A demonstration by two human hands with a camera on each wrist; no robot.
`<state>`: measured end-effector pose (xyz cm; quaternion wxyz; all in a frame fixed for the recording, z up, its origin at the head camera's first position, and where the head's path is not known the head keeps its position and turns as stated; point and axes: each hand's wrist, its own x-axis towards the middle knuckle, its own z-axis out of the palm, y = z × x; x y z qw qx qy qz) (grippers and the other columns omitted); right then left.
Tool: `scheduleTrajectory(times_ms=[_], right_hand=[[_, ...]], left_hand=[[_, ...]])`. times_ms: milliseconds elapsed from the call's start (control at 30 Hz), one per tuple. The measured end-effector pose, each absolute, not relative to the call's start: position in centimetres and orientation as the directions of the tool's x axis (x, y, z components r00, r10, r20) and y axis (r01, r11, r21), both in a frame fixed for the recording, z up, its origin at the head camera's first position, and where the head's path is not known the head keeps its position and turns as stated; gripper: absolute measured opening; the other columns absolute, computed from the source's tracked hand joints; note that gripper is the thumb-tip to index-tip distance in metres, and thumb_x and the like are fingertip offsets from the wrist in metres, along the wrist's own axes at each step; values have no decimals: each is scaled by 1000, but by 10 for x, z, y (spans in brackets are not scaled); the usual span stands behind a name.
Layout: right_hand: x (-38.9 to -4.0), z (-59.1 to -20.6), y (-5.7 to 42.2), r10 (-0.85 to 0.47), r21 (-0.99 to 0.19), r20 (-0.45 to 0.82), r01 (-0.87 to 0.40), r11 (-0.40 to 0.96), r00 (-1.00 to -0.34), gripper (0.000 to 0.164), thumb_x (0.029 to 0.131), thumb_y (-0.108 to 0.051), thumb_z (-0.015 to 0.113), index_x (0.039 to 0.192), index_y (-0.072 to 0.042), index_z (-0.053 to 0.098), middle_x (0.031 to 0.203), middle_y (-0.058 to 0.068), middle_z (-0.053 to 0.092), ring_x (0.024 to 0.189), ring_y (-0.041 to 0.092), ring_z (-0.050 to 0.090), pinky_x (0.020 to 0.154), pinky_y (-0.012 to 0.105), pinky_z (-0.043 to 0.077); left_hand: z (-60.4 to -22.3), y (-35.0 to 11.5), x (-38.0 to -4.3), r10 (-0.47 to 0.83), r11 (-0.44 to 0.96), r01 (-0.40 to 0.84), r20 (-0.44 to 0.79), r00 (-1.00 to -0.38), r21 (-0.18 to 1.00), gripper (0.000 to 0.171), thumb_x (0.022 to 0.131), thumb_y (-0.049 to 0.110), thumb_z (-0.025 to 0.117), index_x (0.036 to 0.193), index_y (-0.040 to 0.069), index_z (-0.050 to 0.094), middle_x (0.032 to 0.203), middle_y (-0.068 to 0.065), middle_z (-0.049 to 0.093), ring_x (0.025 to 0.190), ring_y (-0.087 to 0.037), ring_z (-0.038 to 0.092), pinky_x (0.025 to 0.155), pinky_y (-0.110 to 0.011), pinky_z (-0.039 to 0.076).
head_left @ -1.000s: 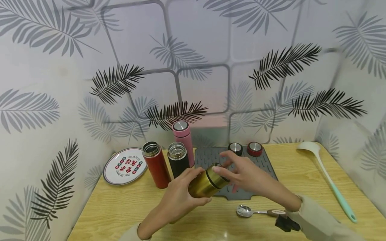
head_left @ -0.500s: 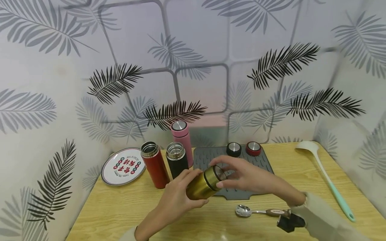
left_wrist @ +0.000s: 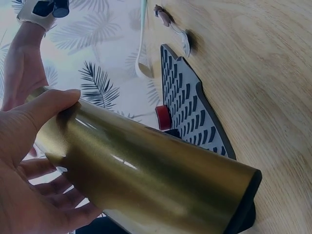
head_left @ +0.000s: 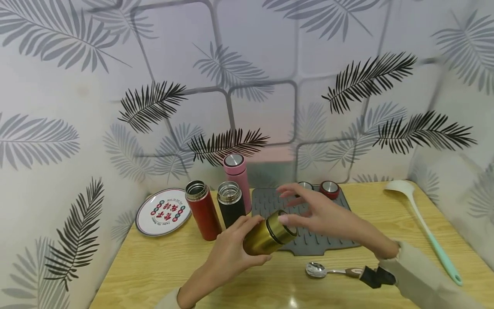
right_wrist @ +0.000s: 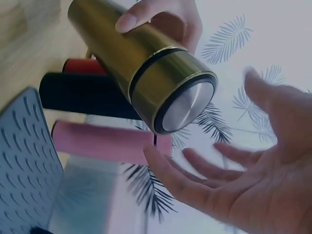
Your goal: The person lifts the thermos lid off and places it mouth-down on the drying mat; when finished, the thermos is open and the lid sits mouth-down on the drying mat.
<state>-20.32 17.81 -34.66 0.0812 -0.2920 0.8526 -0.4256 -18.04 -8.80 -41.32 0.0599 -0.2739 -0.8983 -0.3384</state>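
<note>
Head view: your left hand [head_left: 231, 253] grips the gold flask [head_left: 269, 234], tilted above the table [head_left: 154, 270] at the mat [head_left: 339, 240] edge. Your right hand [head_left: 324, 214] hovers at the lid [head_left: 283, 224], fingers spread, thumb perhaps touching. Risk: flask slips, hits the open red flask [head_left: 201, 210] or black flask [head_left: 230, 209].

Left wrist: fingers wrap the flask body [left_wrist: 156, 180]; smooth metal, grip could slide.

Right wrist: open palm [right_wrist: 263, 195], lid [right_wrist: 185, 105] seated. Leaf-print walls close in.

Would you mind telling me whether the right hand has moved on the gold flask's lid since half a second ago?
Yes. The right hand has opened off the gold flask lid, fingers spread back toward the grey mat.
</note>
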Motion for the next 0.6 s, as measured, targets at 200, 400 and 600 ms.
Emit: scheduleTrajectory(times_ms=[200, 400, 600], right_hand=[[-202, -350, 174, -527, -807, -53, -274, 523, -848, 69, 104, -44, 63, 156, -6, 36, 125, 18, 68, 69, 22, 72, 60, 41, 61], [-197, -353, 172, -529, -839, -150, -176, 515, -835, 62, 101, -44, 69, 144, -3, 50, 107, 11, 71, 65, 23, 71, 53, 41, 61], [-199, -354, 179, -639, -833, -12, -346, 432, -769, 58, 96, -32, 78, 143, -8, 55, 128, 15, 66, 90, 23, 75, 68, 35, 63]], left_hand=[[-415, -88, -179, 455, 620, 530, 286, -844, 579, 71, 79, 34, 93, 140, 21, 60, 126, 2, 62, 100, -15, 64, 85, -32, 59], [-417, -86, -177, 477, 607, 534, 268, -837, 588, 71, 80, 36, 92, 141, 21, 60, 126, 2, 63, 100, -14, 62, 87, -30, 58], [-418, -86, -177, 463, 605, 516, 260, -848, 606, 72, 80, 35, 92, 142, 22, 59, 128, 3, 62, 102, -14, 62, 89, -31, 58]])
